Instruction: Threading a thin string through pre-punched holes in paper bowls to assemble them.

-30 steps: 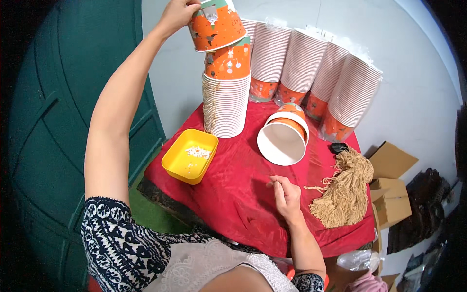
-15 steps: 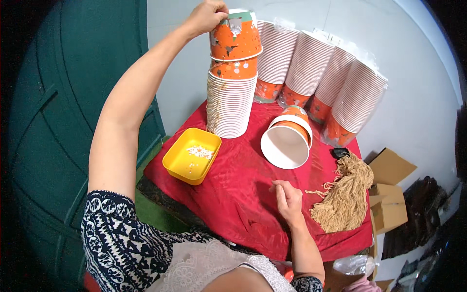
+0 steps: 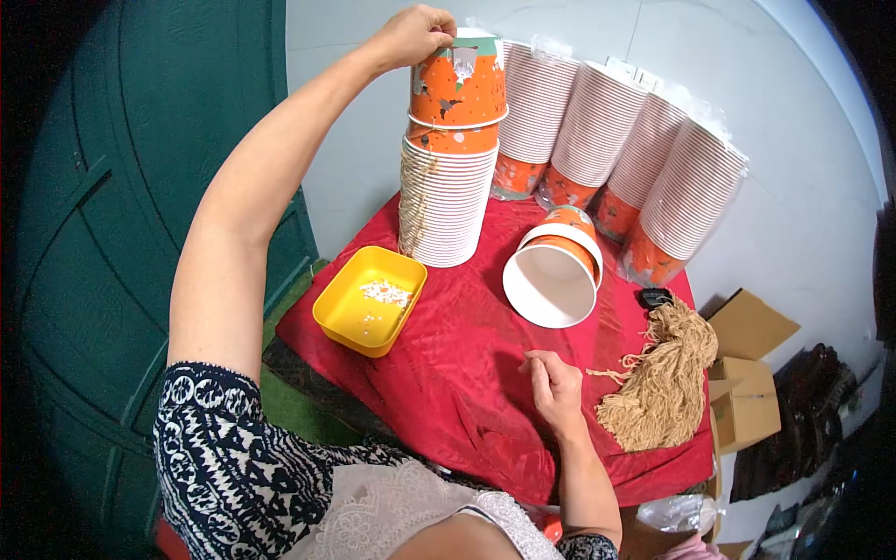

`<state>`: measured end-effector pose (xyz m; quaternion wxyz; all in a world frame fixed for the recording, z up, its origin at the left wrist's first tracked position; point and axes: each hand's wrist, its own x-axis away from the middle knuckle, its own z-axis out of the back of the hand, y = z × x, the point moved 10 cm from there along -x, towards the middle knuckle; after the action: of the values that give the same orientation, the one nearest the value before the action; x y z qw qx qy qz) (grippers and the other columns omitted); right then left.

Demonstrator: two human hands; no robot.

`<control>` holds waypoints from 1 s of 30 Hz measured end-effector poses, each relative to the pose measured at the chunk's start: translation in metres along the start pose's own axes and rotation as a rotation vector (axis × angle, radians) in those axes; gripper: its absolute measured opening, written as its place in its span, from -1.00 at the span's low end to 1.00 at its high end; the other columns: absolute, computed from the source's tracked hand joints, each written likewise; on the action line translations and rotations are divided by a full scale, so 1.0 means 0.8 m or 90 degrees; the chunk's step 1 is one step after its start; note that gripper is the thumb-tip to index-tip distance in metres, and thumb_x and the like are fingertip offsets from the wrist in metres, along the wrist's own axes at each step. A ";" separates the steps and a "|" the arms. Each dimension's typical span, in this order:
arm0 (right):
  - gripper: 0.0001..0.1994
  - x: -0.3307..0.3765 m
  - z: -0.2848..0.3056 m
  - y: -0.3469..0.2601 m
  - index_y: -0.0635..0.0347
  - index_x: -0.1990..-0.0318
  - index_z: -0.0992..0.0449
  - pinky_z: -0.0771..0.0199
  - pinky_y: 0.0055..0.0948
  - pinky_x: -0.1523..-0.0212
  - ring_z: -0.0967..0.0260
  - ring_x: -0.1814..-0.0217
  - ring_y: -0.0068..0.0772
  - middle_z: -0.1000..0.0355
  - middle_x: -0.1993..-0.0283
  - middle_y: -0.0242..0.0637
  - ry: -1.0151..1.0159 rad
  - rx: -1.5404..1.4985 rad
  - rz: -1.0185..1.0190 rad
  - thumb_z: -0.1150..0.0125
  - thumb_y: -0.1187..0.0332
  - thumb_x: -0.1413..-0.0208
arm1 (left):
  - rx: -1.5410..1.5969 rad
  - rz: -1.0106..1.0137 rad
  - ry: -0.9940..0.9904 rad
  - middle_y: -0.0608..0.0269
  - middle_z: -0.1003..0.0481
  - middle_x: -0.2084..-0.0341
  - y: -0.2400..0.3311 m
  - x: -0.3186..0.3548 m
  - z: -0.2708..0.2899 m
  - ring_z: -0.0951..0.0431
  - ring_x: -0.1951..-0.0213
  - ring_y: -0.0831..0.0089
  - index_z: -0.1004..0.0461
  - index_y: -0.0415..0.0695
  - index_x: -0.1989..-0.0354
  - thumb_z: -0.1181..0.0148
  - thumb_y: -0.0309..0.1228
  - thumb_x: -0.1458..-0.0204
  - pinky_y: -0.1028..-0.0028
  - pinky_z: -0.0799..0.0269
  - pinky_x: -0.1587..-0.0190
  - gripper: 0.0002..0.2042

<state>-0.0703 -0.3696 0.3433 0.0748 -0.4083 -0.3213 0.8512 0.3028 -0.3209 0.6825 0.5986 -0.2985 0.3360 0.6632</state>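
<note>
My left hand (image 3: 418,37) is raised at the upper left, its fingers closed on the top end of an upside-down orange paper bucket (image 3: 459,91) with a green band and dark printed figures. This bucket sits over another orange one on a tall stack of nested white-rimmed paper buckets (image 3: 450,205). Tan string loops (image 3: 416,201) hang down the stack's left side. Low over the red cloth, my right hand (image 3: 554,385) is curled closed, with nothing showing in it. Beyond it, nested paper buckets (image 3: 551,287) lie on their side, the white inside facing me.
A yellow tub (image 3: 353,324) holding small white bits stands at the stack's foot. Several plastic-wrapped bucket stacks (image 3: 686,191) line the wall. Tan cords (image 3: 658,392) lie at the right of the red cloth (image 3: 457,373), near an open cardboard box (image 3: 747,401).
My left hand and the top bucket have come down a little, narrowing the gap above the stack. My right hand stays nearly in place.
</note>
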 end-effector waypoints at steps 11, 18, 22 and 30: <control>-0.86 0.001 0.000 0.004 0.33 0.20 -0.53 -0.51 -0.47 0.41 -0.55 0.45 -0.39 -0.57 0.45 -0.20 -0.019 0.030 -0.005 -0.03 0.55 -0.22 | -0.034 0.029 -0.039 0.27 -0.50 0.52 0.016 -0.004 -0.010 -0.45 0.49 0.53 -0.53 -0.22 0.26 -0.15 -0.46 -0.09 0.45 -0.42 0.47 -0.88; -0.86 0.002 0.001 0.008 0.34 0.19 -0.54 -0.51 -0.47 0.40 -0.55 0.45 -0.40 -0.56 0.45 -0.20 -0.020 0.026 -0.008 -0.03 0.56 -0.22 | -0.024 0.087 -0.150 0.29 -0.46 0.58 0.035 -0.009 -0.027 -0.43 0.55 0.53 -0.49 -0.22 0.36 -0.16 -0.47 -0.06 0.45 -0.39 0.57 -0.92; -0.86 0.001 0.000 0.007 0.34 0.19 -0.54 -0.52 -0.47 0.40 -0.55 0.45 -0.40 -0.56 0.45 -0.19 -0.021 0.024 -0.010 -0.03 0.56 -0.22 | 0.023 0.105 -0.158 0.33 -0.43 0.62 0.034 -0.006 -0.031 -0.41 0.57 0.53 -0.48 -0.21 0.41 -0.17 -0.50 -0.04 0.45 -0.37 0.61 -0.94; -0.86 0.002 0.001 0.009 0.33 0.19 -0.54 -0.52 -0.46 0.40 -0.55 0.44 -0.39 -0.56 0.45 -0.20 -0.023 0.025 -0.010 -0.03 0.55 -0.22 | -0.023 0.061 -0.154 0.34 -0.41 0.62 0.039 -0.006 -0.035 -0.40 0.55 0.53 -0.46 -0.19 0.43 -0.16 -0.50 -0.04 0.43 -0.37 0.59 -0.95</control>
<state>-0.0708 -0.3746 0.3381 0.0835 -0.3887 -0.3091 0.8639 0.2718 -0.3477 0.6724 0.5967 -0.2104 0.2633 0.7283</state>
